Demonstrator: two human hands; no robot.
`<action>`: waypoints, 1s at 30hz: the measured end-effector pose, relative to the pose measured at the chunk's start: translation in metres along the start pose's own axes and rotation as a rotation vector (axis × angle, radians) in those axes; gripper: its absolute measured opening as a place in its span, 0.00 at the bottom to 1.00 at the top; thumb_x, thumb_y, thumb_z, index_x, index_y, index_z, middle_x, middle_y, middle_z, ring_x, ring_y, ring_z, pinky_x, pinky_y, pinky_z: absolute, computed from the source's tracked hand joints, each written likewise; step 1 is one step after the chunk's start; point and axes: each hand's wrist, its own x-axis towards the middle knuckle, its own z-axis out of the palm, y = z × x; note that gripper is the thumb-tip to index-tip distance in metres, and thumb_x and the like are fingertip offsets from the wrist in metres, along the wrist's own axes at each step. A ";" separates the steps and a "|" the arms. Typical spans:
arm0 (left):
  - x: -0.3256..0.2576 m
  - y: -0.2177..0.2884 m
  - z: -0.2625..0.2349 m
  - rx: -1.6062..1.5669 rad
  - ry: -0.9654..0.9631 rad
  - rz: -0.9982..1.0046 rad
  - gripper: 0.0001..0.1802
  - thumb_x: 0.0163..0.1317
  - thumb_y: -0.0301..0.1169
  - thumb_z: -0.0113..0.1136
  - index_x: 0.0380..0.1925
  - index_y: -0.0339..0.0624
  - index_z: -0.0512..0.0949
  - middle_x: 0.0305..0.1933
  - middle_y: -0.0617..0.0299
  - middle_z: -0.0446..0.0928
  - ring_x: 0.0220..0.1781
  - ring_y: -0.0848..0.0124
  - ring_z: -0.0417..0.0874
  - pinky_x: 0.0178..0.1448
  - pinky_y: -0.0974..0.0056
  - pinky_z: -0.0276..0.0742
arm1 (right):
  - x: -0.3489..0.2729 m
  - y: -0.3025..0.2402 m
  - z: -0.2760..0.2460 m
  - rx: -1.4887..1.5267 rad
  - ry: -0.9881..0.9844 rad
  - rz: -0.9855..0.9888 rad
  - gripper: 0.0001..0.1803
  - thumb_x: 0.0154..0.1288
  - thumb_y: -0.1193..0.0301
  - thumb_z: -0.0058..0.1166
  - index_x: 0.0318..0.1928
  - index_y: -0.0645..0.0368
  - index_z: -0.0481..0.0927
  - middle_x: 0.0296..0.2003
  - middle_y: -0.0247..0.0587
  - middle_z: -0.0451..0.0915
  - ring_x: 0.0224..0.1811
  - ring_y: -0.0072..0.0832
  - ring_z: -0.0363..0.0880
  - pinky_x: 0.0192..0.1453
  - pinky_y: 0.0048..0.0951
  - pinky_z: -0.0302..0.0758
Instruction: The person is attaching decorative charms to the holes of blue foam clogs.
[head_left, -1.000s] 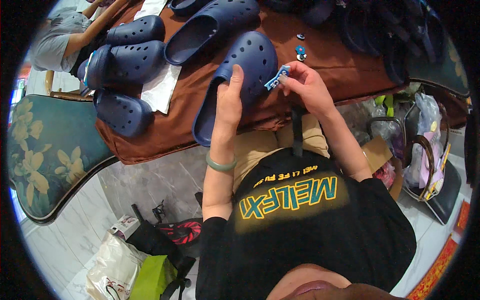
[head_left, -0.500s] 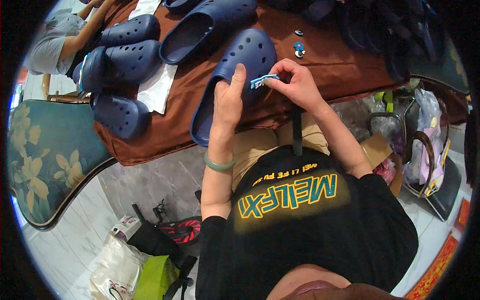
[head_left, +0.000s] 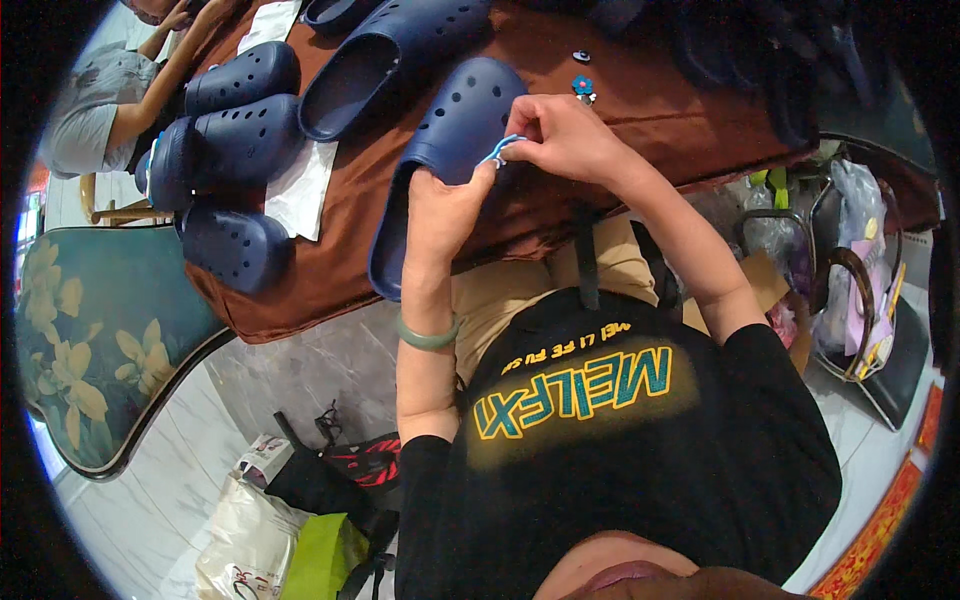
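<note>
A navy blue foam clog [head_left: 468,108] with round holes in its toe lies on the brown cloth in front of me. My left hand [head_left: 440,215] grips its side, fingers inside the opening and thumb outside. Between thumb and fingers, my right hand [head_left: 565,140] pinches a small light-blue and white shoe charm [head_left: 497,151]. The charm is at the clog's side, its lower end against my left thumb; whether it sits in a hole cannot be seen. Just beyond my right hand lie a blue flower charm [head_left: 582,85] and a dark oval charm [head_left: 581,57].
Several more navy clogs [head_left: 245,140] stand at the left on the brown cloth [head_left: 660,130], with white paper [head_left: 300,195] under some. At the far left a person's arm [head_left: 150,110] shows. A floral chair back [head_left: 110,340] is beside the table; bags [head_left: 250,540] stand below.
The charm has turned more edge-on and come down to my left thumb. My right hand has shifted left and now partly covers the white charm. My left hand stays on the clog.
</note>
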 end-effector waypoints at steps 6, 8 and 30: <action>0.004 -0.001 -0.001 0.137 -0.017 0.024 0.17 0.53 0.29 0.67 0.41 0.31 0.79 0.38 0.58 0.83 0.41 0.72 0.83 0.47 0.67 0.76 | -0.002 0.008 0.012 0.093 0.215 -0.022 0.16 0.46 0.72 0.67 0.33 0.62 0.73 0.27 0.38 0.73 0.30 0.24 0.73 0.35 0.28 0.71; 0.003 0.004 0.002 0.174 -0.044 0.081 0.17 0.53 0.28 0.68 0.41 0.31 0.79 0.39 0.59 0.83 0.41 0.72 0.83 0.46 0.67 0.76 | -0.007 0.008 0.022 0.225 0.251 -0.009 0.15 0.47 0.73 0.66 0.33 0.61 0.73 0.27 0.36 0.72 0.31 0.23 0.71 0.36 0.27 0.71; -0.006 0.005 0.002 -0.135 -0.057 -0.041 0.23 0.57 0.24 0.63 0.53 0.31 0.73 0.51 0.57 0.77 0.52 0.70 0.77 0.57 0.66 0.72 | -0.024 0.081 -0.024 -0.339 0.445 -0.199 0.09 0.62 0.70 0.55 0.42 0.58 0.75 0.41 0.41 0.75 0.45 0.41 0.74 0.47 0.40 0.73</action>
